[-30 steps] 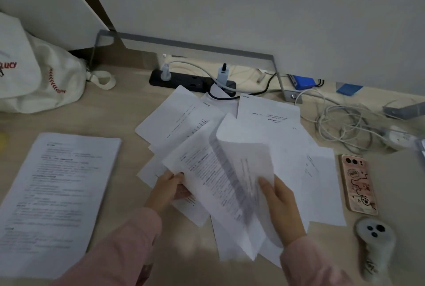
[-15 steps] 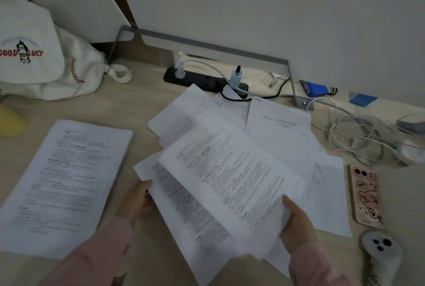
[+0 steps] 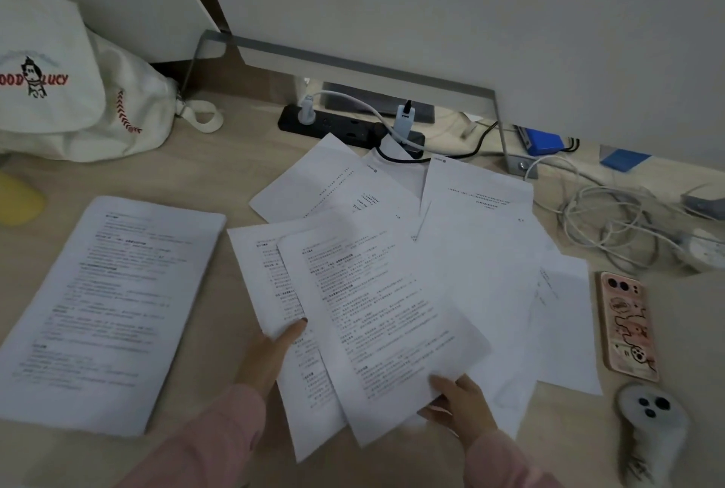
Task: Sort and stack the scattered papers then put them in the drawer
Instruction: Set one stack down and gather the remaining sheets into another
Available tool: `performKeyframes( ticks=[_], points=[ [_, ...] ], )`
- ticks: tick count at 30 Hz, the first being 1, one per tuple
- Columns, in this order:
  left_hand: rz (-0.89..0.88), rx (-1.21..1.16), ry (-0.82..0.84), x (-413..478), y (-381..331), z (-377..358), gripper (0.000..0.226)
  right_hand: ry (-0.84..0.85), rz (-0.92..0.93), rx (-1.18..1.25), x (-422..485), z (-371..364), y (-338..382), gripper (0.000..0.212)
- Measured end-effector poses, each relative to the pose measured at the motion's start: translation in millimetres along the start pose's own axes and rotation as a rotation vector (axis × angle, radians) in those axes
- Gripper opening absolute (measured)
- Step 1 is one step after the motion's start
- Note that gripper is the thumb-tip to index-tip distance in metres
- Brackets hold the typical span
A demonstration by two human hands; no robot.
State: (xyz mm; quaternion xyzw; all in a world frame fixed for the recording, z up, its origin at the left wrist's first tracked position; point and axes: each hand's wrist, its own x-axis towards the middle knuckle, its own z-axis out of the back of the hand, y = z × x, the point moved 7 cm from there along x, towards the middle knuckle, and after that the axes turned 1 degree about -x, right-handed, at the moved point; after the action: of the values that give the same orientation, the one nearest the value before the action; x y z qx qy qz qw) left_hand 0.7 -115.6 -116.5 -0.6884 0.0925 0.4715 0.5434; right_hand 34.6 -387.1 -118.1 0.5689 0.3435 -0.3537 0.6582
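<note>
The left hand comes in from lower centre, thumb straight on the edge of the lower sheet, fingers hidden beneath, pinching it. The right hand, lower right of centre, pinches the near corner of the top sheet, thumb on top. Both sheets lie over the loose sheets mid-frame; the stack sits at left. Since half a second ago the top sheet has sunk flatter, and the left hand has slid further up.

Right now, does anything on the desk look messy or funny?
Yes. The loose papers in the middle lie crooked and overlapping, unlike the neat stack on the left. A black cable crosses one sheet by the power strip.
</note>
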Motion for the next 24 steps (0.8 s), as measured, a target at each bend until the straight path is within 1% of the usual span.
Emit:
performKeyframes(
  ticks=[2, 4, 5, 8, 9, 11, 13, 16, 18, 20, 22, 24],
  points=[
    [-0.006, 0.011, -0.006, 0, 0, -2, 0.020, 0.057, 0.089, -0.186, -4, -1, 11, 0.008],
    [-0.004, 0.009, -0.009, 0, 1, -2, 0.019, 0.086, 0.139, -0.316, -2, 5, 18, 0.018],
    [-0.007, 0.015, -0.009, 1, 1, -2, 0.019, 0.054, 0.169, -0.325, 0, 12, 23, 0.022],
    [-0.007, 0.040, -0.020, 3, 1, 2, 0.016, -0.196, 0.291, -0.233, 10, 56, 46, 0.030],
    [-0.004, 0.041, -0.028, 3, 2, 3, 0.015, -0.243, 0.310, -0.188, 13, 67, 53, 0.032],
    [-0.006, 0.036, -0.038, 3, 4, 4, 0.016, -0.230, 0.315, -0.196, 21, 72, 60, 0.043],
    [-0.014, 0.033, -0.035, 2, 4, 0, 0.020, -0.170, 0.315, -0.359, 27, 58, 61, 0.050],
    [-0.007, 0.018, -0.028, -2, 3, -12, 0.020, -0.173, 0.397, -0.694, 25, 33, 56, 0.054],
    [-0.001, 0.002, -0.023, -3, 2, -19, 0.026, -0.172, 0.469, -0.858, 18, 18, 51, 0.053],
    [-0.018, 0.014, -0.010, -2, -1, -25, 0.029, -0.117, 0.503, -0.962, 12, 8, 44, 0.044],
    [-0.034, 0.055, -0.002, 0, -4, -28, 0.027, -0.130, 0.554, -0.917, 9, 12, 48, 0.035],
    [-0.039, 0.080, -0.011, 1, -6, -26, 0.022, -0.291, 0.546, -0.727, 10, 38, 62, 0.037]
  ],
)
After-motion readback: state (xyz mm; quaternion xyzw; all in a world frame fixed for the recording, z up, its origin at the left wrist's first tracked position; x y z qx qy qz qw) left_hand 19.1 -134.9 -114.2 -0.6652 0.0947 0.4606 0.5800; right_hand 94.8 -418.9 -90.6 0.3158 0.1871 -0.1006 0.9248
